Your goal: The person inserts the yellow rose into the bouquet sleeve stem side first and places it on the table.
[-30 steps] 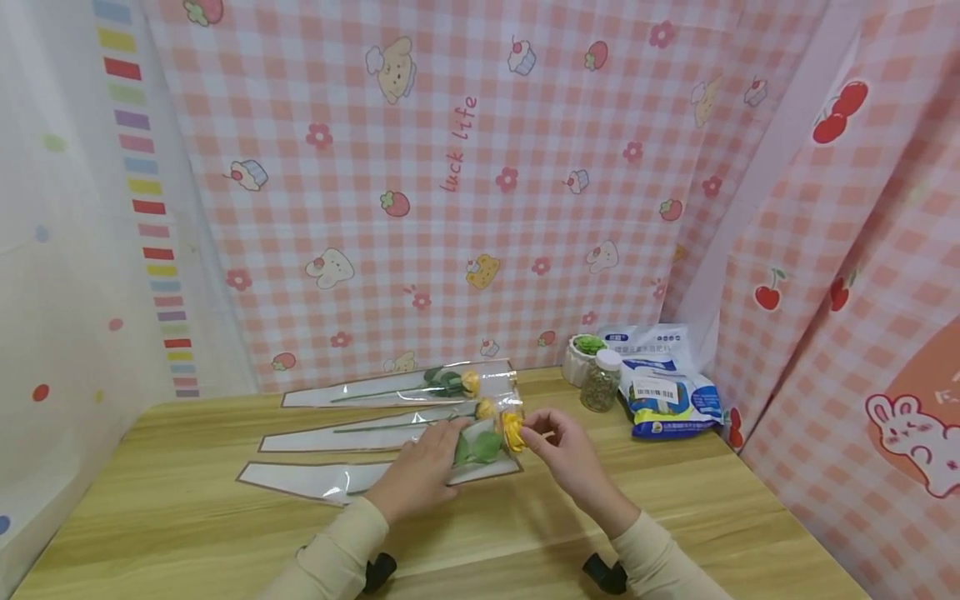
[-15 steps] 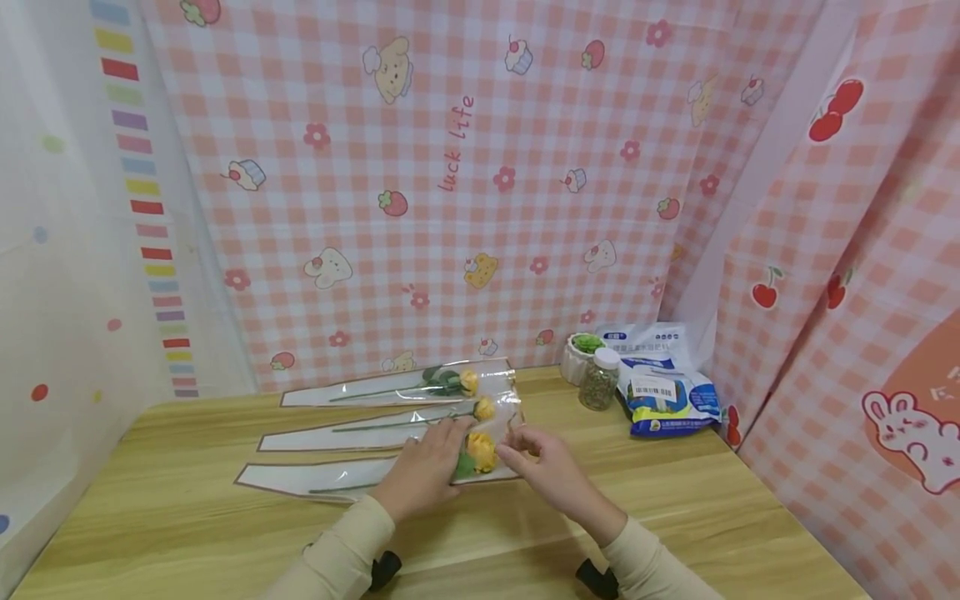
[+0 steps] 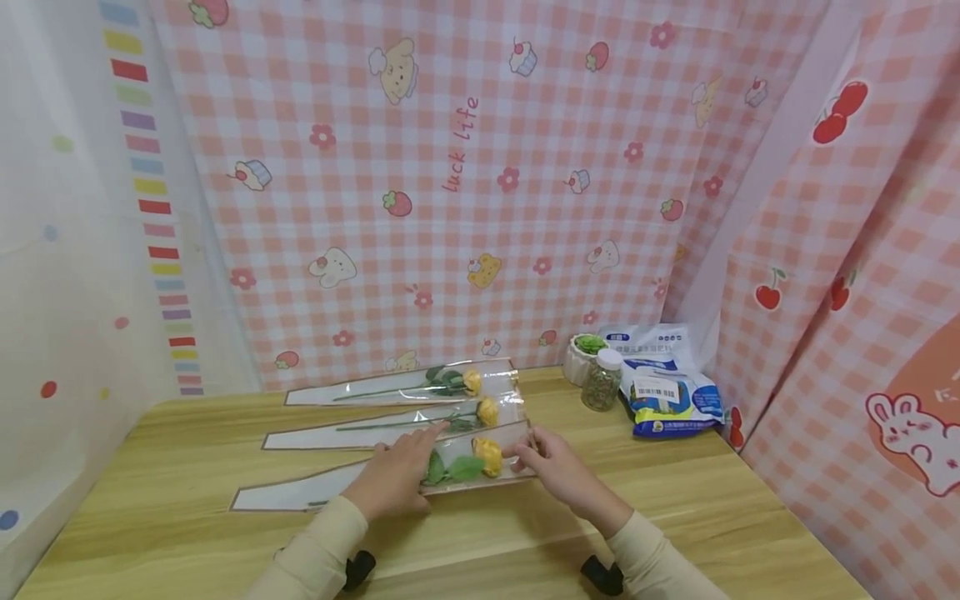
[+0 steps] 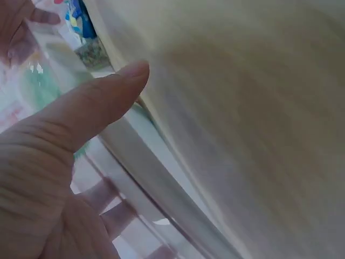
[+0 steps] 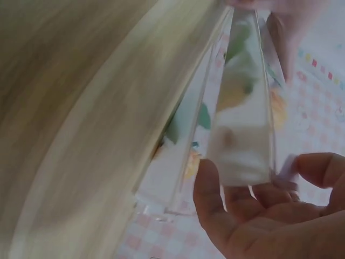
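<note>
In the head view, a clear flower sleeve (image 3: 300, 487) with a brown border lies slanted at the front of three, holding a yellow rose (image 3: 489, 457) with green leaves. My left hand (image 3: 393, 471) spans the sleeve's middle from above, thumb at the near edge and fingers across the far edge. At the wide right end, my right hand (image 3: 558, 475) holds the sleeve by its edges, close to the bloom. In the right wrist view, fingers (image 5: 207, 186) stand on both sides of the sleeve's end. The left wrist view shows the left thumb (image 4: 102, 105) stretched along the sleeve.
Behind lie two more sleeved roses, a middle rose (image 3: 487, 411) and a back rose (image 3: 471, 382). A potted succulent (image 3: 581, 367), a jar (image 3: 602, 383) with a white lid and a blue-and-white packet (image 3: 667, 408) stand at the back right, by the checked curtain (image 3: 450, 317).
The right hand has let go of the rose head, which now sits inside the sleeve, and holds the sleeve's end. The left hand has shifted left; the sleeve has turned, its narrow end nearer me.
</note>
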### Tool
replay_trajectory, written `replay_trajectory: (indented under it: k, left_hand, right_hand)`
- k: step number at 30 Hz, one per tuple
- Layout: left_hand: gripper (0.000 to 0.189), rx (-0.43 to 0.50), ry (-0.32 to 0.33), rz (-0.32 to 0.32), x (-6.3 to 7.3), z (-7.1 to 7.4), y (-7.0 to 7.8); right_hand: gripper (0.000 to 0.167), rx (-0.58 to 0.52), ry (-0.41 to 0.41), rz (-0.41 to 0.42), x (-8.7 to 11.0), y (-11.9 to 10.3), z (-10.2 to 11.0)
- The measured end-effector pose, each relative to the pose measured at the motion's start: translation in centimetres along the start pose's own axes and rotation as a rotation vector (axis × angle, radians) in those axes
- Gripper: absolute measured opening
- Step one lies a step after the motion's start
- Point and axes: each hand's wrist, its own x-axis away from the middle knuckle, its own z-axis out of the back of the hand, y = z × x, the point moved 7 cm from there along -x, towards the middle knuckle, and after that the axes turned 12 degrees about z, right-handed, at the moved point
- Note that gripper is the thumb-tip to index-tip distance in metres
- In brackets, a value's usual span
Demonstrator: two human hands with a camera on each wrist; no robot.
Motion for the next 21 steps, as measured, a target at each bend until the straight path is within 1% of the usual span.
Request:
replay_trajectory:
  k: [3,6,12,15,18,21]
  left_hand:
    - [0.12,0.034,-0.038,0.038,0.4,0.0,-1.2]
    - [0.117,0.078,-0.072,0.068,0.7,0.0,-2.1]
    - [0.115,0.113,-0.121,0.077,1.1,0.1,-3.2]
    - [0.116,0.125,-0.13,0.086,1.4,0.7,-3.9]
    - [0.115,0.115,-0.121,0.099,1.8,1.7,-5.0]
    - [0.104,0.087,-0.101,0.13,2.2,3.1,-6.6]
  right_hand:
    - [0.024,-0.018,-0.04,-0.052,0.1,1.1,0.2]
    - [0.025,0.006,-0.065,-0.074,0.1,2.2,0.6]
    - [0.023,0.025,-0.057,-0.085,0.0,3.3,1.8]
    - [0.02,0.036,-0.054,-0.114,0.1,3.5,2.5]
    - [0.019,0.075,-0.04,-0.136,0.4,3.4,3.6]
    - [0.024,0.188,-0.007,-0.143,0.3,3.0,5.2]
